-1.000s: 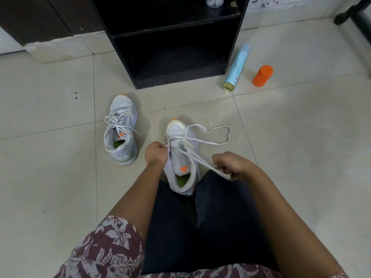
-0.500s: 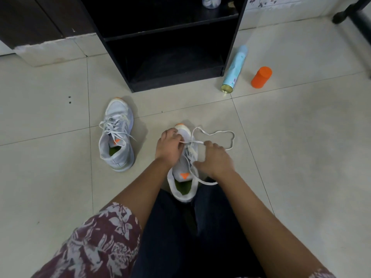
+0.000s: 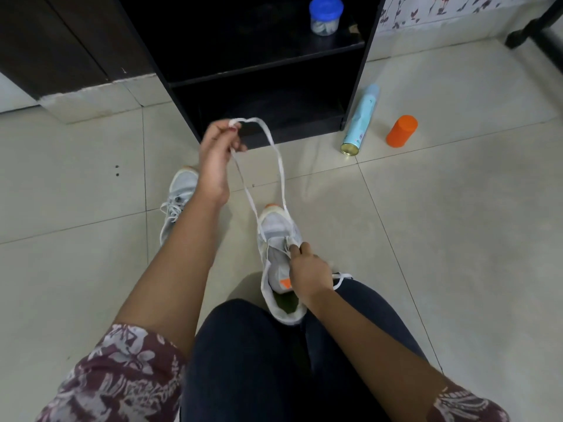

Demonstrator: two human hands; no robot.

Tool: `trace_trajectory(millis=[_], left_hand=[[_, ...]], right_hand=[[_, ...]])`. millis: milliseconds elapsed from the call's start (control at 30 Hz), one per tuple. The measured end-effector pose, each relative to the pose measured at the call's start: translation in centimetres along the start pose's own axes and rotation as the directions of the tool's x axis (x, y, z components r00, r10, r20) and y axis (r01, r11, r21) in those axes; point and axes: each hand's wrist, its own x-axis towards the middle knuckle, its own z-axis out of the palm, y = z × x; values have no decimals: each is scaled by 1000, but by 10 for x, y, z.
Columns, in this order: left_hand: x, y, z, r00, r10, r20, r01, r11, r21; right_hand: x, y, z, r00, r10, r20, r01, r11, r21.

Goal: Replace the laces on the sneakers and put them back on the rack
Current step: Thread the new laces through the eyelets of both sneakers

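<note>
Soft, even indoor light, rather dim; pale floor [image 3: 457,239] evenly lit; rack [image 3: 259,95] at twelve o'clock nearly black inside; faint shadow at nine o'clock of the near sneaker [image 3: 278,226]; lace [image 3: 280,166] slightly blurred; straight lines bow toward the edges.

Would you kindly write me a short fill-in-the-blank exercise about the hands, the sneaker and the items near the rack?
1. The left hand pinches the ____ lace, held up in a loop.
2. The right hand grips the sneaker, whose toe points toward the ____ rack.
3. The spray can lies on its ____ beside an upright orange cap.
4. A jar with a ____ lid stands inside the rack.
Missing words: white; black; side; blue.
</note>
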Motion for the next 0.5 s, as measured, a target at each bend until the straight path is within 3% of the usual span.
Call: trace_trajectory(millis=[133,233,300,367,500], left_hand=[[5,11,-15,997,-22,-69,21,1000,-11],[4,-2,-22,999,-48,-2,48,978,201],[6,-22,-28,997,-81,-14,78,876,476],[-4,-46,-36,985,-134,-112,174,682,710],[-56,-90,-46,947,-290,-141,303,648,699]], right_hand=[[-9,1,-7,998,-45,-49,42,997,-59],[-14,5,-14,997,-47,-68,44,997,-56],[-17,9,-18,996,-40,-83,39,999,-18],[-21,11,-22,995,-44,-95,45,999,9],[-38,4,-29,993,-114,13,114,984,-136]])
